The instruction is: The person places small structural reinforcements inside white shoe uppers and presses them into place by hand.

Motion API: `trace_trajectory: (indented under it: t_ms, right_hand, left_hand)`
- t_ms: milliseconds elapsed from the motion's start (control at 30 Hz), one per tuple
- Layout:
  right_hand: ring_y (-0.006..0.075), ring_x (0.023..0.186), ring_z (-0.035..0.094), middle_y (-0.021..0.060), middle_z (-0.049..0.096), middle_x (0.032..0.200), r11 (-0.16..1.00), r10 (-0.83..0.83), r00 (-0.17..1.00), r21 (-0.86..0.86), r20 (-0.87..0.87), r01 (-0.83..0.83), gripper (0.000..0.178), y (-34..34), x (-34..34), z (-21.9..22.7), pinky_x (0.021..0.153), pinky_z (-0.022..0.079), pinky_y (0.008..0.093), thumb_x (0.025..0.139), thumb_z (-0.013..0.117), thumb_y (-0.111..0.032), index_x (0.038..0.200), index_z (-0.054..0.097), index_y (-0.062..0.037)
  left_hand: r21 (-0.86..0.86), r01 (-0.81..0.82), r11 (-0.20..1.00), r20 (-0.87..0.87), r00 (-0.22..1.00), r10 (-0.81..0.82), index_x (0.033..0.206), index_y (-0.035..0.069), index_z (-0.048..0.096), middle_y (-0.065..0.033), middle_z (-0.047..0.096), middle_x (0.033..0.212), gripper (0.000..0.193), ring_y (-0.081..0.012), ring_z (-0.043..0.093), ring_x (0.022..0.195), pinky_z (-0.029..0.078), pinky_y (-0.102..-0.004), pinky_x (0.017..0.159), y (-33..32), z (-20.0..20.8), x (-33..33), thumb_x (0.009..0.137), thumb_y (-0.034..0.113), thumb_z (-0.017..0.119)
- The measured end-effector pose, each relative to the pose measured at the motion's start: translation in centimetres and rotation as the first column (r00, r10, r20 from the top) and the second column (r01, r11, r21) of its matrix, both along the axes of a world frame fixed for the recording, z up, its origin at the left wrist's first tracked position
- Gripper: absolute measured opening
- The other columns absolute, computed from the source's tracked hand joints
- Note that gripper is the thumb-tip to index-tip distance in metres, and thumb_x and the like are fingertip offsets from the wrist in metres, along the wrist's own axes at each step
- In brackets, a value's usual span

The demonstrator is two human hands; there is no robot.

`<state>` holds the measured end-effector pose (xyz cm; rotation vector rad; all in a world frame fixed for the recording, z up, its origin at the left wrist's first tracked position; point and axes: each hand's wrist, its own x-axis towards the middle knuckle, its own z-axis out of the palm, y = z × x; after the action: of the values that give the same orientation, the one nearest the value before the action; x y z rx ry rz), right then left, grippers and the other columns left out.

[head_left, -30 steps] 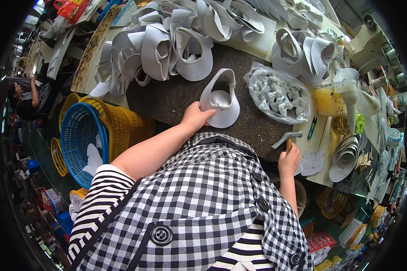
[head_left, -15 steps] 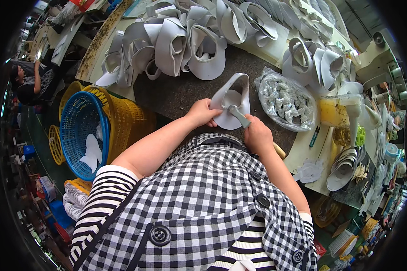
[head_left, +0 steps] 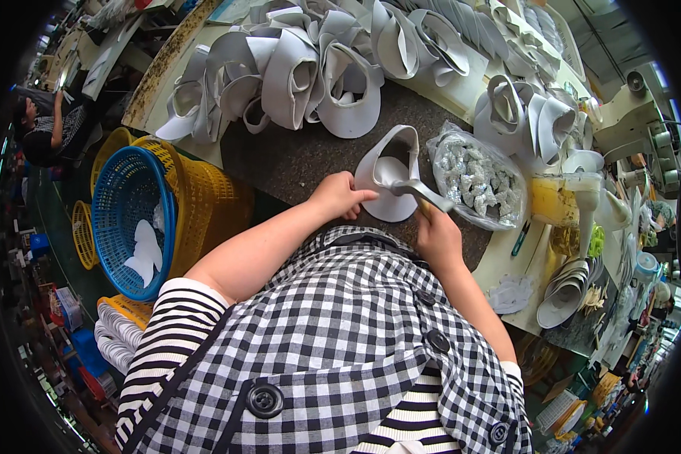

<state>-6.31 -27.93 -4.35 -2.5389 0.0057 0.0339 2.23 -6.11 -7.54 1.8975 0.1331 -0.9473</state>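
My left hand (head_left: 338, 198) grips the left edge of a pale grey shoe upper (head_left: 388, 209), thumb on top and fingers curled at its side. The upper lies on a dark work slab (head_left: 280, 163), its opening facing away from me. In my right hand (head_left: 438, 240), closed round the handle, is a metal-headed hammer (head_left: 429, 195). One end of its head is over the upper's middle, and the other points right. I cannot tell whether the head touches the upper.
Many grey shoe uppers (head_left: 352, 102) are heaped beyond the slab. A clear bag of crumpled silvery pieces (head_left: 477, 178) lies to the right, near a yellowish glue container (head_left: 558, 200). Blue and yellow baskets (head_left: 170, 242) stand at left. A person (head_left: 49, 132) sits far left.
The hammer has turned in my right hand, and its head now reaches further right. My left hand still holds the upper in about the same place. The whole view has shifted slightly.
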Motion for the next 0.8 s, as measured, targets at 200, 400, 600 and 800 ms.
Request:
trace_trajectory:
  t_ms: [200, 400, 600, 800]
  right_hand:
    - [0.0222, 0.082, 0.060, 0.0124, 0.062, 0.091, 0.896, -0.412, 0.909, 0.211, 0.067, 0.390, 0.025, -6.6, -8.9, -0.3, 0.075, 0.046, 0.0299, 0.086, 0.062, -0.007, 0.109, 0.056, 0.0017]
    - [0.0361, 0.105, 0.052, 0.0211, 0.053, 0.113, 0.767, -0.641, 0.766, -0.011, 0.046, 0.642, 0.042, -11.2, -14.4, -4.9, 0.090, 0.041, 0.0410, 0.088, 0.058, -0.012, 0.126, 0.047, 0.0011]
    - [0.0381, 0.102, 0.051, 0.0212, 0.052, 0.109, 0.721, -0.680, 0.725, -0.077, 0.106, 0.688, 0.045, -12.4, -13.9, -8.1, 0.089, 0.041, 0.0420, 0.087, 0.056, -0.010, 0.130, 0.045, -0.0024]
    - [0.0341, 0.118, 0.037, 0.0181, 0.043, 0.123, 0.727, -0.638, 0.736, -0.135, 0.228, 0.673, 0.055, -10.8, -11.6, -4.4, 0.101, 0.027, 0.0442, 0.080, 0.065, -0.012, 0.131, 0.045, -0.0053]
  left_hand:
    - [0.208, -0.152, 0.966, 0.877, 0.466, -0.115, 0.112, 0.005, 0.049, -0.0181, 0.054, 0.119, 0.042, -0.0317, 0.053, 0.113, 0.041, -0.0429, 0.098, 6.6, -0.8, -2.9, 0.084, 0.030, 0.067]
    - [0.325, 0.525, 0.786, 0.731, 0.387, -0.562, 0.099, 0.006, 0.063, -0.0156, 0.055, 0.126, 0.023, -0.0313, 0.056, 0.112, 0.048, -0.0373, 0.092, 13.8, -1.1, -8.8, 0.077, 0.010, 0.069]
    - [0.025, 0.286, 0.958, 0.886, 0.438, -0.154, 0.091, 0.002, 0.064, -0.0124, 0.062, 0.091, 0.013, -0.0282, 0.061, 0.083, 0.049, -0.0349, 0.073, 2.3, 2.7, -4.2, 0.078, 0.000, 0.064]
    - [0.523, 0.156, 0.838, 0.662, 0.545, -0.514, 0.103, 0.002, 0.056, -0.0137, 0.058, 0.101, 0.039, -0.0311, 0.056, 0.095, 0.043, -0.0403, 0.088, -8.1, 0.6, -0.9, 0.073, 0.020, 0.073]
